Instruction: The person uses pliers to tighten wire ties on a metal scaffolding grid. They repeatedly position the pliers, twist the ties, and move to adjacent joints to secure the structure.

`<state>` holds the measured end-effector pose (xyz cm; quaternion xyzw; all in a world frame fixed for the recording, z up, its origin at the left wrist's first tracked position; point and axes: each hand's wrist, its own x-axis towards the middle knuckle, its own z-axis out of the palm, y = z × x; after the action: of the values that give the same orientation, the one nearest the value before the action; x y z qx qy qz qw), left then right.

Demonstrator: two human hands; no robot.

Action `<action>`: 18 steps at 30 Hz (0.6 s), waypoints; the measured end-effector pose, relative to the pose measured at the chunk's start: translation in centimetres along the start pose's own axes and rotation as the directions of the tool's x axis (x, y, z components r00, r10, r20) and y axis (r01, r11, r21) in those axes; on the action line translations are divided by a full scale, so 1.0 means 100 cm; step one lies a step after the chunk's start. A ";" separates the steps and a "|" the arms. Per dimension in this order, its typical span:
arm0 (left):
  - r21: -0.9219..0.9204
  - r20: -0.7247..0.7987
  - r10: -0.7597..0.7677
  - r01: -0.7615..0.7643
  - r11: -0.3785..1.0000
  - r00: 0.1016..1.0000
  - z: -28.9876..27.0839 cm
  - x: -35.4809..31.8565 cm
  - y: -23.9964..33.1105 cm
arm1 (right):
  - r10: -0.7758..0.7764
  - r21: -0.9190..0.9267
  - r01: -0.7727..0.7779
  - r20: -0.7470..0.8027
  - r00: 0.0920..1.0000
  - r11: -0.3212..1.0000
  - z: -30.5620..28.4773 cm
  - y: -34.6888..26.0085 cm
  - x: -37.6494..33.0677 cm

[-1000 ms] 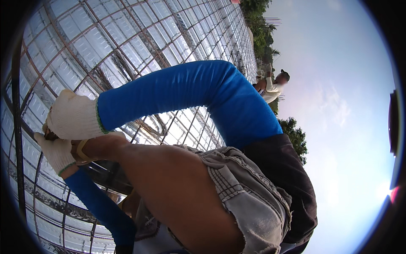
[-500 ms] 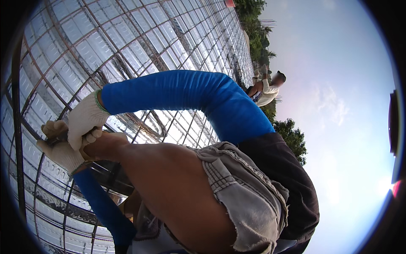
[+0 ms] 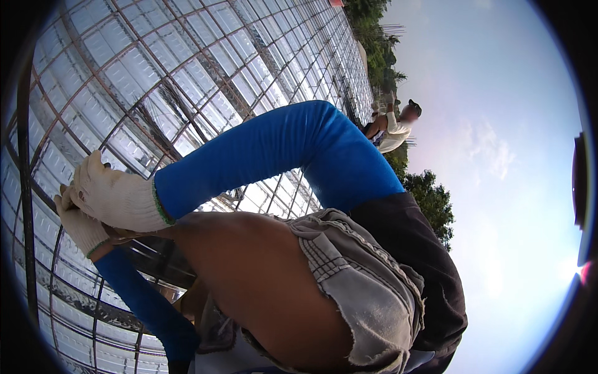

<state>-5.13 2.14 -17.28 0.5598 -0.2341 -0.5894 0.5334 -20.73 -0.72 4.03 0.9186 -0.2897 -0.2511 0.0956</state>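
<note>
Overhead, at twelve o'clock, a grid of rusty steel bars [image 3: 187,81] spreads across a silvery sheeted surface [image 3: 261,56]. Both of the person's hands meet at nine o'clock, over a crossing of the bars. The right hand [image 3: 115,196], in a pale work glove below a blue sleeve [image 3: 274,146], lies curled over the left with fingers bent; what it grips is hidden, so I cannot tell. The left hand [image 3: 78,224], gloved alike, sits beneath it, touching it, fingers closed around something not visible. A bare knee [image 3: 249,274] and frayed grey shorts [image 3: 367,293] fill six o'clock. At two o'clock another person [image 3: 393,128] in a light shirt stands well apart, before green trees [image 3: 430,199]. No container shows.
</note>
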 end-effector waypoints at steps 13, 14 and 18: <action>-0.912 -0.136 -0.341 0.017 0.410 0.930 0.064 -0.045 0.066 | -0.524 0.775 -0.617 0.472 0.709 -0.136 0.041 0.047 0.053; -0.945 -0.043 -0.301 0.059 0.321 0.953 0.076 -0.047 0.060 | -0.472 0.650 -0.722 0.572 0.671 -0.238 0.030 0.055 0.031; -0.968 -0.027 -0.226 0.031 0.248 0.974 0.070 -0.047 0.067 | -0.279 0.587 -0.799 0.752 0.598 -0.131 -0.002 0.038 0.032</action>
<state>-9.95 1.92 -7.67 0.1825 0.2628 -0.6041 0.7298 -20.24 -5.69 4.11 0.3992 -0.5927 -0.2536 -0.6520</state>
